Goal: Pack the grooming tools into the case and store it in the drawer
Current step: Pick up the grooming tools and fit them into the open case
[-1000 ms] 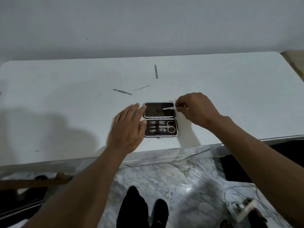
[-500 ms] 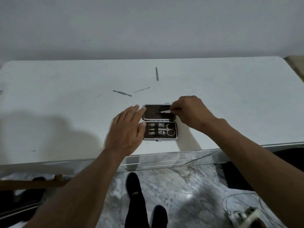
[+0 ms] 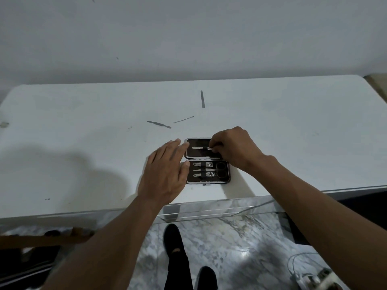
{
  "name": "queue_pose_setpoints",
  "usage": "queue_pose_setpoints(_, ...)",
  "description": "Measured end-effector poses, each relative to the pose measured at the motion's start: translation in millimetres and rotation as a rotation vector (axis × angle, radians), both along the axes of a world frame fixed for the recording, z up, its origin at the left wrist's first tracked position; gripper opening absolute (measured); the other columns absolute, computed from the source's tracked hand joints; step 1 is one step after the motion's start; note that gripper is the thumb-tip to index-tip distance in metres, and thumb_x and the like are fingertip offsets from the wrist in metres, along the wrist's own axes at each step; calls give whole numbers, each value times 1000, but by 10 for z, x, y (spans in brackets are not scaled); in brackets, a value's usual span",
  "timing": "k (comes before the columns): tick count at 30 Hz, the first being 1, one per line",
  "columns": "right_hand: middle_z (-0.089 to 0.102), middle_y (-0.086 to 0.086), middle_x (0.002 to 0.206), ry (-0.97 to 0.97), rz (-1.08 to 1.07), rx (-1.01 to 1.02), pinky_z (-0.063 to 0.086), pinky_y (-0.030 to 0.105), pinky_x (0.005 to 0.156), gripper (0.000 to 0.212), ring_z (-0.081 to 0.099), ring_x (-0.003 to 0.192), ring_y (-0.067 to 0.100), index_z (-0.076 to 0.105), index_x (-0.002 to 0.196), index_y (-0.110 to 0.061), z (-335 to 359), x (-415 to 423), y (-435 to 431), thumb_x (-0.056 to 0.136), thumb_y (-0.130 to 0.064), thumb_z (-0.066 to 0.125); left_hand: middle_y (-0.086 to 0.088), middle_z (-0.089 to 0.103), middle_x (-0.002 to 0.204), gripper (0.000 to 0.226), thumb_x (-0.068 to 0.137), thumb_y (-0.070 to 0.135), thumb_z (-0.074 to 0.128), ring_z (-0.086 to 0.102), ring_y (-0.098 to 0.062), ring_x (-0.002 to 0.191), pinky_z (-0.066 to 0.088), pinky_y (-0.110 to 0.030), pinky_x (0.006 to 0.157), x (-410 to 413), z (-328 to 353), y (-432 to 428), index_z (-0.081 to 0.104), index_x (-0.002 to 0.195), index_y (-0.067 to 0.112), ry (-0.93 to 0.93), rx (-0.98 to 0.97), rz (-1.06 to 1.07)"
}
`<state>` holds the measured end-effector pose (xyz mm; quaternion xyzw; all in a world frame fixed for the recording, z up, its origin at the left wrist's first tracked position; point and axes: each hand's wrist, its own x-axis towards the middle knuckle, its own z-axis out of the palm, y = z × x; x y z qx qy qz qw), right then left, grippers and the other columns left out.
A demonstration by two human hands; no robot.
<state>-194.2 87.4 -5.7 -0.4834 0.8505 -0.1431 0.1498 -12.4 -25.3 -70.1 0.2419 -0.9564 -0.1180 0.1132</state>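
Packing partly done

I take the small dark brown hinged case with a silver rim [image 3: 207, 182] as my reference. It lies opened flat near the front edge of the white bench [image 3: 83, 126].

The right hand [image 3: 234, 150] reaches in from the case's right side. Its fingers are curled, pinching the right end of a slim silver pointed tool [image 3: 198, 147] that lies across the case's far half. I cannot tell whether the tool touches the lining.

The left hand [image 3: 165, 174] sits at the case's left side, fingers straight and close together. Its fingertips are at the case's left edge and it holds nothing.

In the case's near half, under a dark strap, I see:
- a silver nail clipper [image 3: 202, 164] on the hinge side
- a second clipper [image 3: 204, 174] on the front side
- black-handled scissors [image 3: 199, 170] between them

Beyond the case, well apart from it, three loose grey tools lie on the bench:
- a flat file [image 3: 202, 99], farthest from the case
- a thin probe [image 3: 183, 119], nearer the case
- a spoon-ended pusher [image 3: 159, 124], off the case's far left corner
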Motion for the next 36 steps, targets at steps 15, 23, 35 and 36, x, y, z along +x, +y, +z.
queue_pose_setpoints(15,75,7,90,-68,8,-52,43,26,70,17,64,83,26,74,97,-16,-24,-6,-25,85,-11,62,2,46,149,51,95,40,34,40,-16,138,35,-38,112,5,17,13,42,143,26,8,16,2)
queue_pose_setpoints(23,76,6,93,-26,-43,-104,42,26,74,16,65,88,27,73,95,-10,74,-137,-126,91,-16,59,2,46,149,50,96,40,32,40,-16,139,33,-35,112,9,48,28,43,143,25,-6,9,-1)
queue_pose_setpoints(35,66,22,103,93,-211,-40,46,36,76,20,60,99,41,64,94,5,-35,-543,-1107,92,-5,48,3,45,150,50,97,38,35,39,-16,140,34,-37,112,0,102,41,42,144,24,-50,21,7)
queue_pose_setpoints(36,66,22,99,100,-221,-21,42,33,70,16,60,94,41,63,86,3,-41,-570,-1171,90,-4,49,3,45,150,50,97,38,35,39,-16,140,35,-37,112,-5,104,39,42,144,24,-53,26,8)
